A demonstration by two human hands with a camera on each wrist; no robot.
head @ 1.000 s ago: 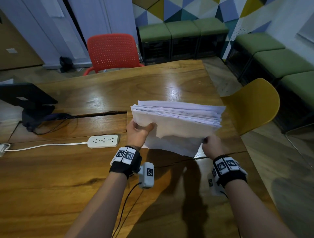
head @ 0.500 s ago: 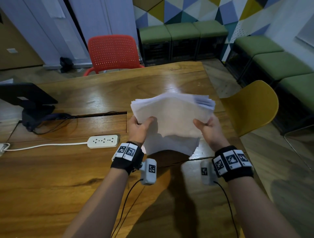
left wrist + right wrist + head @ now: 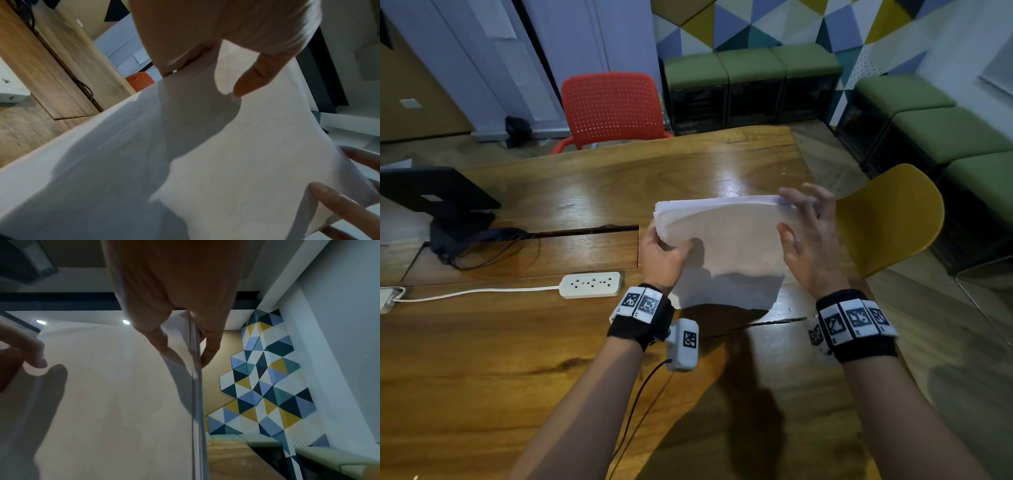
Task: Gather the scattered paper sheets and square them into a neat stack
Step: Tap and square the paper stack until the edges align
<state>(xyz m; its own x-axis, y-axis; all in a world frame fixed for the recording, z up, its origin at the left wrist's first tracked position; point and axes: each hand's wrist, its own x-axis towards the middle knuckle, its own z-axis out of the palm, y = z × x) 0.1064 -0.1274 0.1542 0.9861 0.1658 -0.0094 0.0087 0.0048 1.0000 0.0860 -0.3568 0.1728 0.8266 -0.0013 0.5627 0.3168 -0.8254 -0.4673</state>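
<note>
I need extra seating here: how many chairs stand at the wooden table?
2. A red chair stands at the table's far edge; a yellow chair sits at its right side, just past the right hand. More could be outside the view.

Both forearms extended, left hand (image 3: 662, 255) with curled fingers, right hand (image 3: 810, 236) with fingers spread

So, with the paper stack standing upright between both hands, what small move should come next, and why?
Probably lower the paper stack and tap its bottom edge on the table. The left hand grips its left side and the right hand holds the right edge. The lower corners look uneven and the stack seems to hang just above the wood, so a tap should square the sheets.
</note>
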